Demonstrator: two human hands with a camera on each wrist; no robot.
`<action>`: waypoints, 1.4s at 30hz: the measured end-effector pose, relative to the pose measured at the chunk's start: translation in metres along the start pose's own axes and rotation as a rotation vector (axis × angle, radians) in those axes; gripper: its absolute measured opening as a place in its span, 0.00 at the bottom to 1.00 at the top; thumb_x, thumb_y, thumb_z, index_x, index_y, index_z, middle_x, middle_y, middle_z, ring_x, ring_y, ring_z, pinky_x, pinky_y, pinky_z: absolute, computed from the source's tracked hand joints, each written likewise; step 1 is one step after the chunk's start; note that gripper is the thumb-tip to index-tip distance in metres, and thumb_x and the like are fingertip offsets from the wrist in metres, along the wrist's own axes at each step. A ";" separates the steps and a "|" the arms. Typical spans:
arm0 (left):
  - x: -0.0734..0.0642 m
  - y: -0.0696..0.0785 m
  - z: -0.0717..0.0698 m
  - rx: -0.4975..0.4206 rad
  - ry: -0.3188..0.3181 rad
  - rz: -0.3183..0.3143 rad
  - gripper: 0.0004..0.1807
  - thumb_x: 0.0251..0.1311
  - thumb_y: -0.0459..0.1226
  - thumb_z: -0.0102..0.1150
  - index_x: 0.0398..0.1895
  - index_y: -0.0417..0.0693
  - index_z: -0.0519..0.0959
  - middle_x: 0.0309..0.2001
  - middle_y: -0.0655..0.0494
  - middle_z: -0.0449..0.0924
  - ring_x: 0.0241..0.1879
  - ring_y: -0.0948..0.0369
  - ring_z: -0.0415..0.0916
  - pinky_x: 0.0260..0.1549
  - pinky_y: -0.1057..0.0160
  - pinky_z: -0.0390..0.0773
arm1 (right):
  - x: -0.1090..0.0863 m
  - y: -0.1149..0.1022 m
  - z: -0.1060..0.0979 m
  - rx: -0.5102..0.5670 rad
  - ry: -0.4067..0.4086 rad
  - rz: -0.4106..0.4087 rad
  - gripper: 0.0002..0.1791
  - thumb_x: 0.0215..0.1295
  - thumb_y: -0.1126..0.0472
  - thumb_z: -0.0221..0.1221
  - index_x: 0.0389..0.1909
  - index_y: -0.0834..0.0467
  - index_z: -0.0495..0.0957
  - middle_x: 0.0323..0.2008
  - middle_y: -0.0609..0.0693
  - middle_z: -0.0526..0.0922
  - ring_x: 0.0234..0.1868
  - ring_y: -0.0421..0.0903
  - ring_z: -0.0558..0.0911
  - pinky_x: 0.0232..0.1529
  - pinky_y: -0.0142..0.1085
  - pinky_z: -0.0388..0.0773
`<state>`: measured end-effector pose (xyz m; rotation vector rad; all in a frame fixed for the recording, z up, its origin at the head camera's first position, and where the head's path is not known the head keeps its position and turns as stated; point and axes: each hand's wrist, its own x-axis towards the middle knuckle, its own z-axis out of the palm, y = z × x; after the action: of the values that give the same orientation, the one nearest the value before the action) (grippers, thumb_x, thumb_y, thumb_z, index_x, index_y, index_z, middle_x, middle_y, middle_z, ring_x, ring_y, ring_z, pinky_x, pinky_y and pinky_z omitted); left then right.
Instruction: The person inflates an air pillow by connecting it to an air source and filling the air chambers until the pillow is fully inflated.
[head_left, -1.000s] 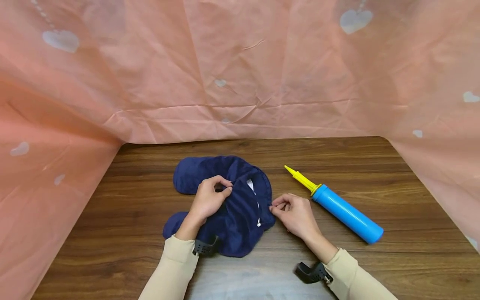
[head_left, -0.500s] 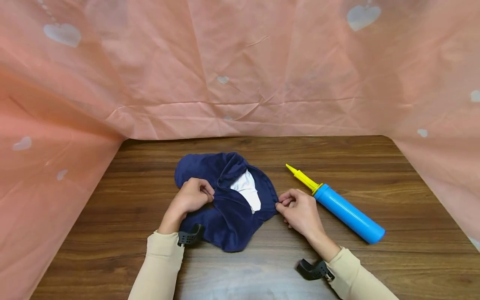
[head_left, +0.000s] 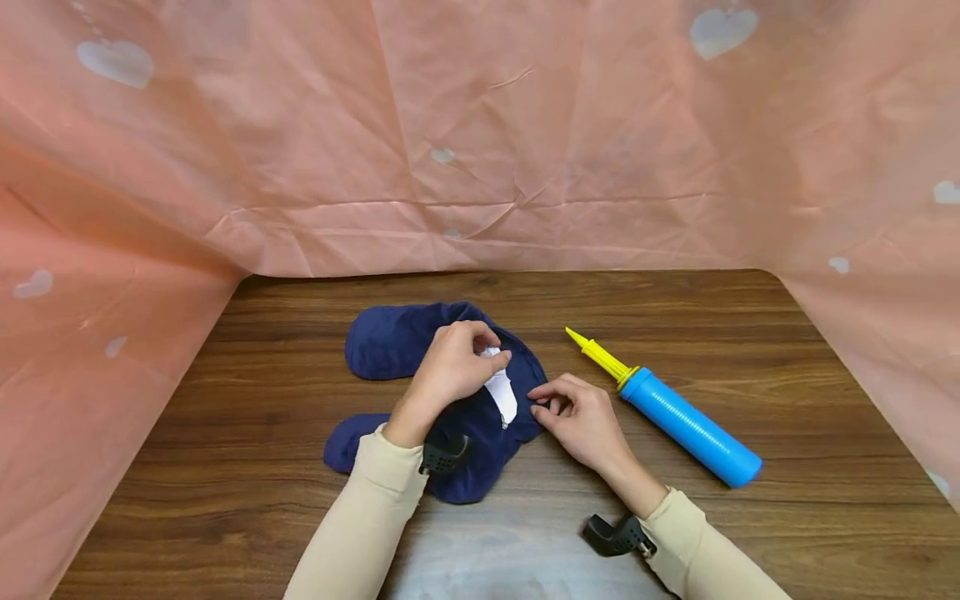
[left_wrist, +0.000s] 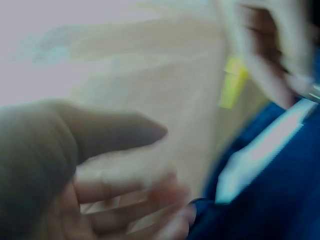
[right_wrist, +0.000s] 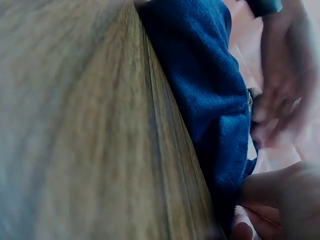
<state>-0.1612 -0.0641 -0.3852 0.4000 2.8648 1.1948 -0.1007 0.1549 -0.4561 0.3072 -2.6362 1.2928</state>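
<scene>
A navy plush neck pillow (head_left: pixel 480 450), U-shaped, lies on the table with its two ends pointing left. Its zip is partly undone, and white material (head_left: pixel 501 400) shows in the gap, with the zip pull (head_left: pixel 505 426) at the near end. My left hand (head_left: pixel 459 362) is over the opening, thumb and fingers apart and holding nothing; the left wrist view is blurred. At the right edge of the pillow, my right hand (head_left: pixel 581 421) holds the fabric between thumb and forefinger. The right wrist view shows those fingers (right_wrist: pixel 267 189) against the pillow's edge beside the zip.
A hand pump (head_left: pixel 690 425) with a blue barrel and yellow nozzle lies right of the pillow on the wooden table (head_left: pixel 225 467). Pink cloth (head_left: pixel 480 167) with white hearts hangs around the back and sides.
The left hand pulled the opening wide toward the left, then let go and moved right over it. The gap has narrowed again. The right hand stayed near the right edge, shifting slightly left.
</scene>
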 end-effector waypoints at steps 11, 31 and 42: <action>0.016 -0.065 0.027 0.141 -0.157 -0.208 0.19 0.52 0.51 0.75 0.19 0.51 0.79 0.25 0.56 0.79 0.29 0.55 0.78 0.28 0.60 0.74 | 0.000 -0.003 0.002 -0.053 -0.007 0.025 0.09 0.57 0.69 0.75 0.35 0.53 0.92 0.29 0.44 0.86 0.24 0.33 0.78 0.28 0.28 0.77; -0.016 -0.047 -0.022 -0.439 -0.227 -0.227 0.21 0.57 0.23 0.62 0.55 0.40 0.83 0.40 0.45 0.88 0.37 0.60 0.78 0.36 0.65 0.74 | 0.009 -0.007 0.004 0.055 -0.009 0.029 0.10 0.61 0.67 0.74 0.43 0.53 0.92 0.33 0.46 0.88 0.28 0.37 0.79 0.29 0.28 0.73; -0.017 -0.045 -0.017 -0.378 -0.230 -0.193 0.17 0.64 0.27 0.65 0.56 0.42 0.85 0.47 0.44 0.88 0.35 0.59 0.79 0.37 0.65 0.76 | 0.038 -0.013 0.027 0.084 -0.151 -0.037 0.12 0.63 0.58 0.77 0.46 0.54 0.92 0.38 0.48 0.88 0.29 0.38 0.78 0.32 0.29 0.72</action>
<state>-0.1568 -0.1105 -0.4060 0.2250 2.3549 1.4966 -0.1356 0.1217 -0.4529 0.4814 -2.6882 1.4237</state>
